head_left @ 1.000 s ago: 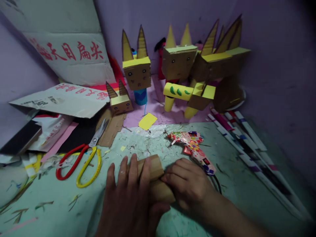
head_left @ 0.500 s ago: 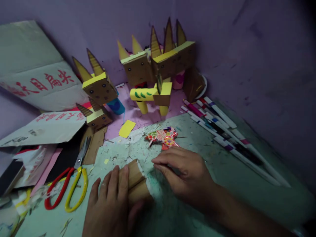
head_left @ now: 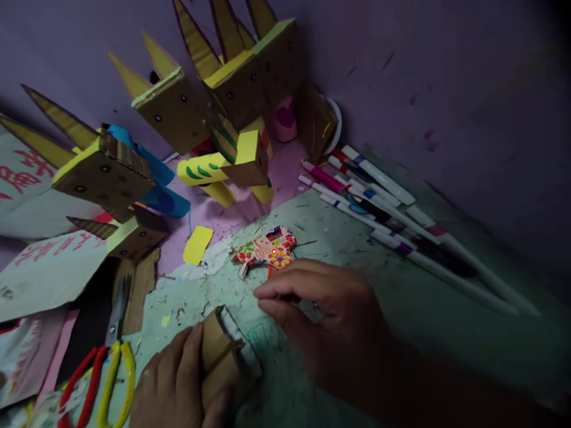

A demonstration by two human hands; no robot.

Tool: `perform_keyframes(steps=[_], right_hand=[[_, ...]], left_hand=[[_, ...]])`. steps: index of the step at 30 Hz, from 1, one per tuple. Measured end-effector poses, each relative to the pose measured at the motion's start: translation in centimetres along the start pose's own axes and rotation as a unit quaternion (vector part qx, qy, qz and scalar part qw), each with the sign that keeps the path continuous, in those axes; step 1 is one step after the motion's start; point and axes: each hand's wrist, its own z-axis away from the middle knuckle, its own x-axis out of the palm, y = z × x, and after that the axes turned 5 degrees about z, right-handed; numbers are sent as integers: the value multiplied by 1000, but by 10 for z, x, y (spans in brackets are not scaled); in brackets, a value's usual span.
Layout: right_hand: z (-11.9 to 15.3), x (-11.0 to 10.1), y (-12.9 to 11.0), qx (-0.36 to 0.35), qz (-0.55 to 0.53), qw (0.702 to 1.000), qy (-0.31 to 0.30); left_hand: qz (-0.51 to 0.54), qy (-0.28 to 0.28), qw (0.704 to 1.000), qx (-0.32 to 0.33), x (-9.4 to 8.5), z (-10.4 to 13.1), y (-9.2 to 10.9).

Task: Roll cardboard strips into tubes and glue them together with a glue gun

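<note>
My left hand (head_left: 173,377) is wrapped round a folded piece of brown cardboard (head_left: 218,356) at the lower middle. The cardboard's far end faces right and shows a pale inner edge and a fold. My right hand (head_left: 321,315) hovers to its right, thumb and forefinger brought together; whatever may be between them is too small to make out. Just beyond those fingers a flower-patterned hot glue gun (head_left: 272,246) with a reddish trigger lies on the table, its nozzle pointing left. The right hand partly covers its handle.
Scissors (head_left: 116,321) with red and yellow handles lie at left. Cardboard animals, including a yellow-bodied one (head_left: 245,157), stand at the back. A yellow paper scrap (head_left: 197,245) sits before them. Several markers (head_left: 379,202) lie at right against the purple wall (head_left: 401,77).
The view has turned and moved nearer, so the figures and scissors appear farther left. The cardboard in my left hand has tilted, showing more of its end. My right hand stays pinched.
</note>
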Motion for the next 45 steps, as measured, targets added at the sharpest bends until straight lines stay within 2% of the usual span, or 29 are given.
perform_keyframes(steps=[8, 24, 27, 30, 31, 33, 36, 40, 43, 45], right_hand=[[3, 0, 0, 12, -21, 999, -36], [3, 0, 3, -32, 0, 998, -60], [6, -1, 2, -72, 9, 992, -104], [16, 6, -2, -157, 38, 959, -231], [21, 11, -4, -195, 60, 939, -276], [31, 24, -6, -271, 113, 899, -324], [46, 43, -8, -319, 171, 873, -328], [53, 55, -9, -284, 215, 851, -386], [55, 56, -13, -280, 256, 838, -393], [57, 55, -14, -298, 282, 830, -379]], left_hand=[[-30, 63, 997, 33, -5, -12, 11], [-7, 69, 998, -12, -11, -17, 27], [5, 59, 997, -42, -11, -16, 31], [29, 49, 996, -74, -12, -18, 38], [30, 60, 994, -84, -12, -19, 41], [18, 99, 990, -99, -13, -22, 47], [-11, 125, 987, -105, -17, -24, 55], [-17, 102, 987, -120, -21, -23, 64], [29, 117, 984, -129, -19, -20, 68], [85, 109, 985, -107, -19, -15, 64]])
